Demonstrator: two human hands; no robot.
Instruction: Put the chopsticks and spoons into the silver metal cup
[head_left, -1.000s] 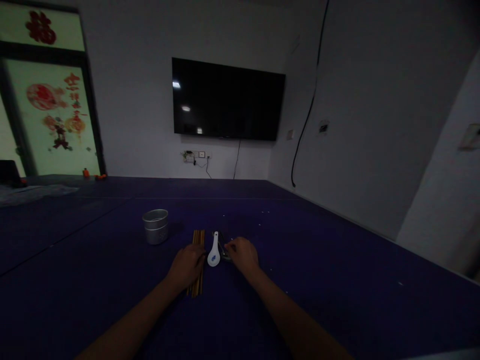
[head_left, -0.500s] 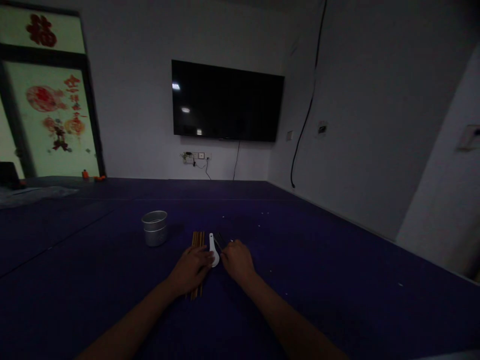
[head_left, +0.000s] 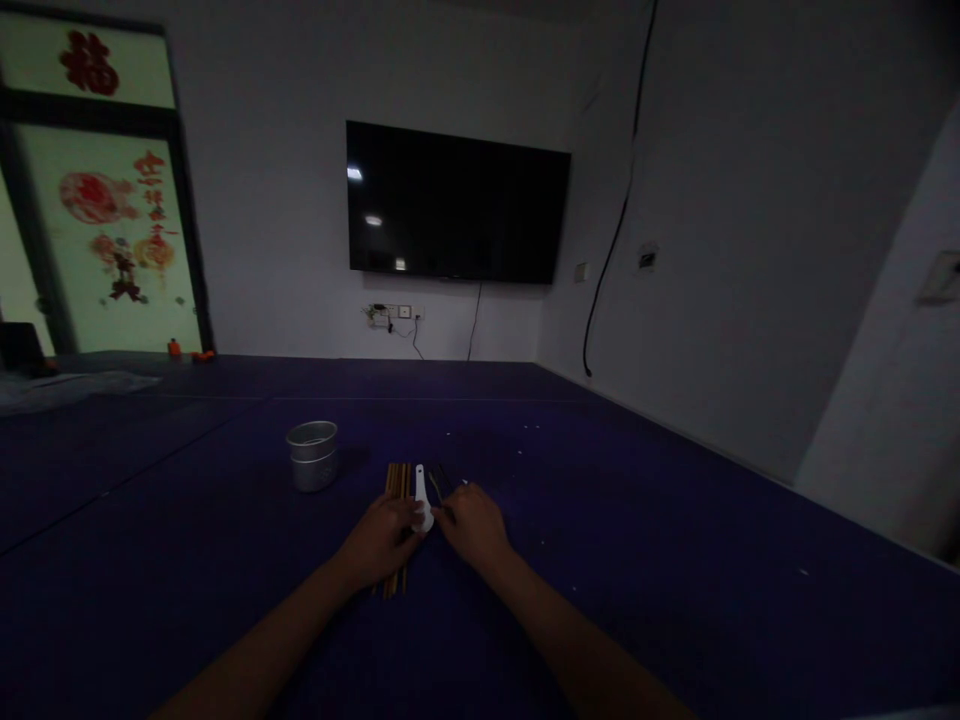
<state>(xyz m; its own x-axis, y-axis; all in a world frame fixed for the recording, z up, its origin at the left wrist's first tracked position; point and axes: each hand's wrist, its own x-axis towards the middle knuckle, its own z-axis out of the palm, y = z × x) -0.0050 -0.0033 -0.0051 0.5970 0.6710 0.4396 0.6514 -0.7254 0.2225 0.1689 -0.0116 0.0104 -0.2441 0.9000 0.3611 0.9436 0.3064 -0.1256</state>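
Observation:
The bowl of a white soup spoon (head_left: 421, 485) is under the fingers of my left hand (head_left: 379, 540), which are closed on it; its handle points away from me. Several brown chopsticks (head_left: 397, 478) lie side by side beneath that same hand. My right hand (head_left: 474, 522) is curled over what appears to be a metal spoon (head_left: 434, 482), just right of the white one. Only its thin handle shows, and the palm hides the rest. Dark thin sticks (head_left: 445, 478) lie beside that handle. To the left stands a grey metal cup (head_left: 313, 458), upright and touched by neither hand.
The purple tabletop (head_left: 675, 600) has small white specks (head_left: 531, 427) on it. A clear plastic sheet (head_left: 82, 388) and small orange items (head_left: 175, 348) lie at the far left. A wall borders the right side, with a hanging black cable (head_left: 619, 225). A television (head_left: 457, 205) hangs ahead.
My left hand has moved right from the chopsticks onto the white soup spoon, whose handle has shifted left. My right hand has settled lower over the metal spoon, hiding its bowl.

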